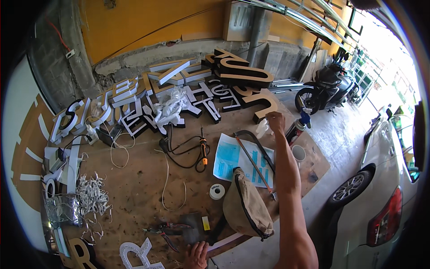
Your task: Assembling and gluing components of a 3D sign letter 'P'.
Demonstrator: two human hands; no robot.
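The tabletop (139, 188) is brown wood with lots of dark spots. Big letters (246, 76) crowd its far side, near a yellow wall (148, 22). To the right, a black motorbike (333, 83) and a silver car (380, 184) stand on the grey floor (322, 130). A tan pouch (246, 204) lies near the tabletop's front edge.

The right arm (291, 193) reaches far forward, almost straight. The right hand (275, 122) is bent down at its end, just beside a curved letter (270, 104) and a bottle (295, 131). Its fingers are curled, but I cannot tell if its grip holds something. The left hand (196, 255) rests low at the front edge, its grip loose, fingers stretched out, near a dark flat square (192, 226).
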